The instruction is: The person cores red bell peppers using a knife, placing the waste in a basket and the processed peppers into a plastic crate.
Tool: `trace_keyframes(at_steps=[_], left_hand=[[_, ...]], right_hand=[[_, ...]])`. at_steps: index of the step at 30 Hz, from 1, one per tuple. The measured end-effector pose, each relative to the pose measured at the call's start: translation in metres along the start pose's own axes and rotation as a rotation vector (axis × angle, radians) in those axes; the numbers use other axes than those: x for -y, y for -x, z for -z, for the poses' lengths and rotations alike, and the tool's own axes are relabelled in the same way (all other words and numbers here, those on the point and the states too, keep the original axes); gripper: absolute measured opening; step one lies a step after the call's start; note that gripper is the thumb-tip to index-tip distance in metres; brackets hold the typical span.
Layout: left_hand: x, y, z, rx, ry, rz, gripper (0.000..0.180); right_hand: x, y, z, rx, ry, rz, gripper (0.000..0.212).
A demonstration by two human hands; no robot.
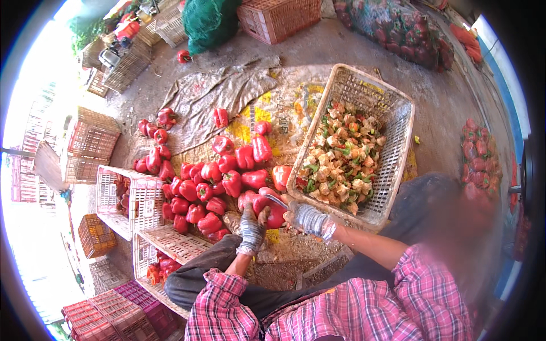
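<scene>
My left hand (252,228), in a grey-white work glove with bare fingertips, is closed on a red bell pepper (276,217) low in the middle. My right hand (306,217), gloved the same way, grips a knife; its handle is hidden in my fingers, and the thin blade (276,199) points left across the pepper. Just beyond my hands a pile of red bell peppers (200,190) spreads over the sheeting. Close by my right hand stands a plastic crate (394,96) with many cut pepper cores (341,156), pale with green stems.
White crates (145,200) holding some red peppers stand at my left knee. More crates (91,142) are stacked on the far left. A green net sack (210,24) and a reddish crate (278,18) stand at the back. Mesh bags of peppers (406,34) lie far right and along the right side.
</scene>
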State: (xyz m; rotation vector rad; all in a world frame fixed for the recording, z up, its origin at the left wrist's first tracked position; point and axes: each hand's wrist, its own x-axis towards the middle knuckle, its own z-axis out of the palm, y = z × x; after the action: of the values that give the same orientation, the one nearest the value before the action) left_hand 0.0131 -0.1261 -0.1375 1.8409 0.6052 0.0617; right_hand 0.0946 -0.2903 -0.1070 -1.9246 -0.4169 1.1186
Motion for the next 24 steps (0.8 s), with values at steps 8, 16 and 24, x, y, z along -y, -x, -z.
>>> trace_keyframes(at_steps=[8, 16, 24], left_hand=[[-0.016, 0.036, -0.01, -0.184, 0.214, -0.047, 0.03], [-0.005, 0.045, 0.003, -0.188, 0.24, -0.023, 0.04], [-0.038, 0.072, -0.039, -0.251, 0.542, 0.036, 0.025]], right_hand=[[-0.046, 0.011, -0.04, 0.045, 0.08, -0.1, 0.036], [-0.069, 0.038, -0.035, -0.192, 0.05, 0.193, 0.053], [-0.04, 0.028, -0.021, -0.327, -0.16, 0.43, 0.059]])
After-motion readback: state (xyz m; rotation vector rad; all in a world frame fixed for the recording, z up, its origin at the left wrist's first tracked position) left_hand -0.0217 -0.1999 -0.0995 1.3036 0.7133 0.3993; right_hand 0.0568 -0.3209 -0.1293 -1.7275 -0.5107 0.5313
